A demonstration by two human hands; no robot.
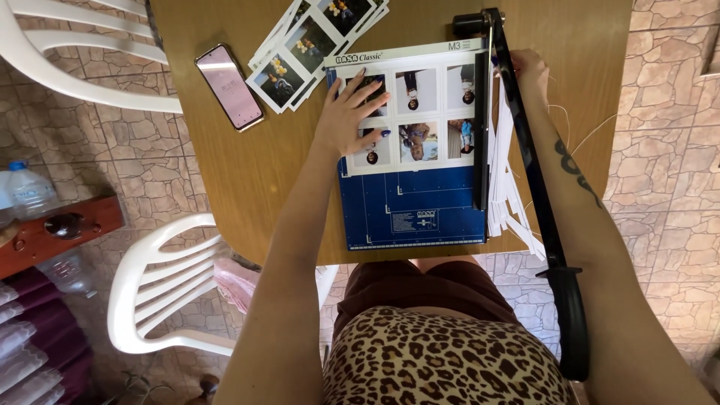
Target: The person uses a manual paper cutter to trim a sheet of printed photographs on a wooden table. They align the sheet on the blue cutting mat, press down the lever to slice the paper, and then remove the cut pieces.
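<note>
A blue paper cutter (416, 214) lies on the wooden table (240, 172). On its bed rests a white sheet of printed photos (420, 112). My left hand (352, 112) presses flat on the sheet's left side, fingers spread. The black cutter arm (536, 195) is lifted, its handle hanging toward me. My right hand (529, 71) reaches past the arm near the hinge, partly hidden behind it; its grip is unclear. White paper strips (510, 195) pile beside the cutter's right edge.
A stack of cut photos (307, 45) fans out at the table's far side, with a phone (229, 86) to its left. White plastic chairs (157, 292) stand at the left. A water bottle (26, 191) sits on a low wooden shelf.
</note>
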